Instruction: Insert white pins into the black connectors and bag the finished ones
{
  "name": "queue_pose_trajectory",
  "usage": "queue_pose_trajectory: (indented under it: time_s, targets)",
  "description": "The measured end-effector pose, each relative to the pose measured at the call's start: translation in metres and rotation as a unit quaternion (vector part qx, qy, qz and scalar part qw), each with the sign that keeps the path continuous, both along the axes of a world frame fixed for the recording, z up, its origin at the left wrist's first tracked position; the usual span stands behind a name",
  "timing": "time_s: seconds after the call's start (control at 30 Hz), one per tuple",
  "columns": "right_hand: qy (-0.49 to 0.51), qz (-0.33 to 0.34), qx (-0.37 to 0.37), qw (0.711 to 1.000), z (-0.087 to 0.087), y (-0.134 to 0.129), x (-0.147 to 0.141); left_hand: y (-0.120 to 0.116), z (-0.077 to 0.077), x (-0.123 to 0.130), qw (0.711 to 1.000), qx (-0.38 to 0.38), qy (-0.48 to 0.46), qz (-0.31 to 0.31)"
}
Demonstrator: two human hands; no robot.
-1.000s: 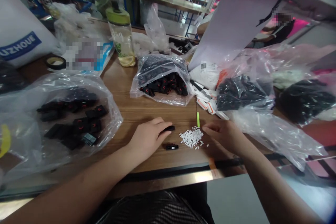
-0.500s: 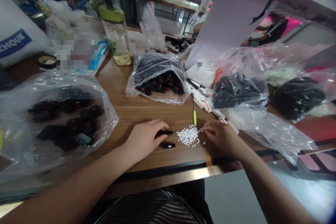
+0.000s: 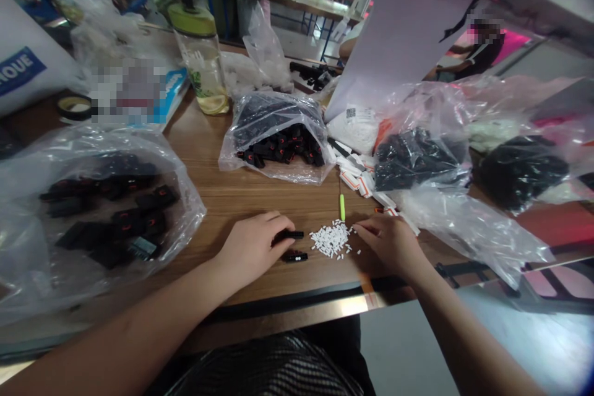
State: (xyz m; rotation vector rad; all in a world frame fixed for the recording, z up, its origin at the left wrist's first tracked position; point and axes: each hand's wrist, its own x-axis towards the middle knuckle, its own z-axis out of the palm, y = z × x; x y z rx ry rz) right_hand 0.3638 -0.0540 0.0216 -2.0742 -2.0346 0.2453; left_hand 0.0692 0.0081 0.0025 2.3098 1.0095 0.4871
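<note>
My left hand (image 3: 253, 242) is closed around a black plastic connector housing (image 3: 296, 234), whose far end sticks out past the fingertips. Just below it on the table lies a second black connector housing (image 3: 296, 257) with two white dots on its side. To the right is a heap of tiny white plugs (image 3: 329, 239). At the heap's right edge, my right hand (image 3: 393, 241) has thumb and forefinger pinched together, with a small white plug at the tips. A screwdriver with a yellow-green handle (image 3: 342, 207) lies behind the heap.
Clear plastic bags of black connector parts stand at the left (image 3: 197, 213), back middle (image 3: 227, 158) and right (image 3: 420, 158). White-and-orange pieces (image 3: 357, 180) lie by the right bag. A bottle (image 3: 202, 68) and a tape roll (image 3: 75, 107) stand farther back. A person (image 3: 485, 49) sits beyond.
The right hand has drawn its fingers closer together at the heap's edge. The left hand keeps hold of the housing. The whole view has shifted slightly.
</note>
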Motion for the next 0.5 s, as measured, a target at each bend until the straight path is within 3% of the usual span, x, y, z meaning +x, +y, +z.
queue_pose_trajectory:
  time_s: [0.27,0.5]
  targets:
    - [-0.119,0.032,0.007,0.992,0.008,-0.001,-0.016,-0.003,0.001,0.000,1.000,-0.002,0.006,0.017]
    - [-0.115,0.014,0.006,0.993,0.006,0.000,-0.019,-0.005,0.003,0.000,1.000,-0.013,-0.012,0.017]
